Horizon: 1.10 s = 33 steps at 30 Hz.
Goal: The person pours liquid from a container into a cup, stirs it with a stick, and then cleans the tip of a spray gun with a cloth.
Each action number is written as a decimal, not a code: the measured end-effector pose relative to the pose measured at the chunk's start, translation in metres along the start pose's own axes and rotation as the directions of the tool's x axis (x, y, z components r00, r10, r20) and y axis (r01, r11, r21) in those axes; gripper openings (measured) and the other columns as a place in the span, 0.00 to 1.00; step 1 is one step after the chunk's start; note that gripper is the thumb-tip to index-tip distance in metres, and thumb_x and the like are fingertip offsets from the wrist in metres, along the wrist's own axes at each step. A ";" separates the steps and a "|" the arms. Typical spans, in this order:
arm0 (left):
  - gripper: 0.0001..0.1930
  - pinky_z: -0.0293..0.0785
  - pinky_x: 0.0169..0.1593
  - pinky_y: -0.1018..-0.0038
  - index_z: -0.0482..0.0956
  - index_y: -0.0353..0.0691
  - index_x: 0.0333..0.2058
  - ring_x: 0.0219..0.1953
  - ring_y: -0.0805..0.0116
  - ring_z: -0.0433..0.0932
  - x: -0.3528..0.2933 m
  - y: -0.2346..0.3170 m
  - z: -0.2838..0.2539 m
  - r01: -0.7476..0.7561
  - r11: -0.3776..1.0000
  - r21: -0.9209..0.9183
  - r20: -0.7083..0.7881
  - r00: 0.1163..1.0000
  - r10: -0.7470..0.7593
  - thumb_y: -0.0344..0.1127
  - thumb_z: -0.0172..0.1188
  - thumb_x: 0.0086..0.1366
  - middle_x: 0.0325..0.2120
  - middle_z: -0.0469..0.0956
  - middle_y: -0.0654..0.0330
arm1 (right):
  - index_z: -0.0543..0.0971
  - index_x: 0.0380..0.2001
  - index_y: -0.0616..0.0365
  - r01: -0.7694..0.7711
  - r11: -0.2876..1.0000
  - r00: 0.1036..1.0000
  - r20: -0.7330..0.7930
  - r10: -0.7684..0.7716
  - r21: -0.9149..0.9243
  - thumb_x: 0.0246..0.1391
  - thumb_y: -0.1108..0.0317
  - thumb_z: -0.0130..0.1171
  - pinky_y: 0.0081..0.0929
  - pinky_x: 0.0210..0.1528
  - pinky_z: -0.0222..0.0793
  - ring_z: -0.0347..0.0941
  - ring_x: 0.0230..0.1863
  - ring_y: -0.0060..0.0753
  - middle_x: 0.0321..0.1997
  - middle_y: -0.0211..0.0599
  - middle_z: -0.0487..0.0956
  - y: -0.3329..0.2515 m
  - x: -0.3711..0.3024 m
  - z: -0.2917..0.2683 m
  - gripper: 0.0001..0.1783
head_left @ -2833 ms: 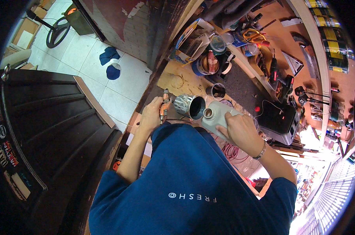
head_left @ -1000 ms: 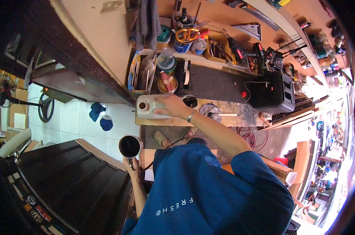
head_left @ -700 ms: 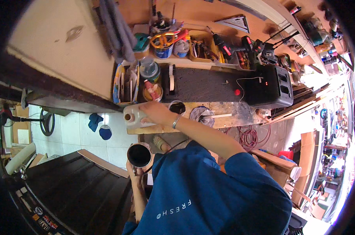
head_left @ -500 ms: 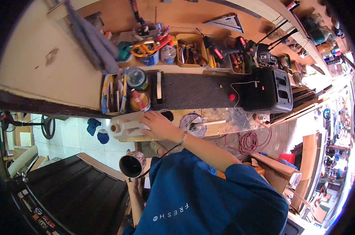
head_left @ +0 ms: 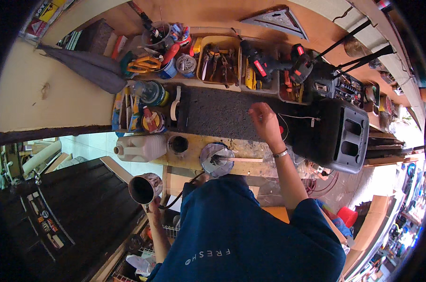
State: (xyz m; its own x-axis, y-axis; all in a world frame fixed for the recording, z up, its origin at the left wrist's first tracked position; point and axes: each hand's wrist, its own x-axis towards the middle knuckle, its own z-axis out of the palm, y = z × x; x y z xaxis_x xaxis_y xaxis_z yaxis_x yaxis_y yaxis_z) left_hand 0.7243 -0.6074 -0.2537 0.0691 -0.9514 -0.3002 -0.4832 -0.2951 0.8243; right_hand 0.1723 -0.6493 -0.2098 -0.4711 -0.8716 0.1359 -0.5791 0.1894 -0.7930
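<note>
"While your left grip clasps a cup off the table's front left corner, how's your right grip?"
"Half-curled, empty, over the table; your jug sits at its left edge."

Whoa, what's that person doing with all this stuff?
The person's left hand holds up a stained, open cup. The right hand looks empty, hovering over the dark mat. A pale jug rests on the bench, untouched, next to an open dark container.
</note>
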 end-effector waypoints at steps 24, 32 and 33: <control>0.19 0.71 0.39 0.70 0.76 0.33 0.39 0.35 0.69 0.75 -0.067 0.040 0.038 -0.098 0.995 0.033 -0.138 0.985 0.101 0.47 0.54 0.70 0.33 0.79 0.57 | 0.68 0.52 0.65 0.084 0.994 0.994 -0.078 -0.079 0.066 0.62 0.74 0.50 0.45 0.50 0.73 0.79 0.49 0.54 0.47 0.59 0.80 -0.028 0.142 0.100 0.16; 0.17 0.74 0.45 0.68 0.76 0.30 0.47 0.42 0.63 0.80 -0.024 0.121 0.059 -0.350 0.934 -0.070 0.064 0.933 0.355 0.39 0.56 0.68 0.38 0.82 0.50 | 0.70 0.52 0.59 -0.116 0.788 0.970 0.240 -0.042 0.605 0.69 0.73 0.47 0.18 0.39 0.63 0.65 0.34 0.16 0.35 0.26 0.72 -0.108 -0.016 -0.013 0.11; 0.15 0.74 0.44 0.67 0.76 0.31 0.46 0.41 0.61 0.80 -0.016 0.122 0.061 -0.342 0.937 -0.075 0.116 0.930 0.349 0.37 0.57 0.67 0.37 0.82 0.50 | 0.70 0.52 0.60 -0.186 0.778 0.959 0.285 0.009 0.601 0.69 0.74 0.47 0.17 0.39 0.62 0.64 0.34 0.16 0.34 0.26 0.72 -0.115 -0.032 -0.024 0.10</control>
State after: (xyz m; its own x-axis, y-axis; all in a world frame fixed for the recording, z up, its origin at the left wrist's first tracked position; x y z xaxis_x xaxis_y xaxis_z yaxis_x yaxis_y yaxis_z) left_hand 0.6112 -0.6224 -0.1775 -0.2052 -0.9776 -0.0472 -0.4105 0.0422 0.9109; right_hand 0.2386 -0.6324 -0.1085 -0.2672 -0.9625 -0.0461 0.0370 0.0376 -0.9986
